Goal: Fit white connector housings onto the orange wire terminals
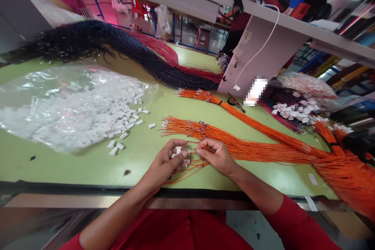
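Note:
Several small white plastic connector housings (185, 162) are gathered in my left hand (171, 159), whose fingers are curled around them. Close beside it, my right hand (215, 154) pinches thin orange wires (205, 147) near their metal-tipped ends. One wire end reaches across to the housings at the left fingertips; whether it is inside a housing is too small to tell. Loose orange wires (184, 174) hang below both hands. Just behind them lies a bundle of orange wires (234, 138), its bare metal terminals pointing left.
A clear plastic bag (67, 105) of white housings lies open at the left, with loose housings (115, 147) near it. Dark blue wires (140, 52) stretch along the back. A second orange bundle (249, 119), black-handled snips (236, 102) and a grey partition (260, 52) are at the right.

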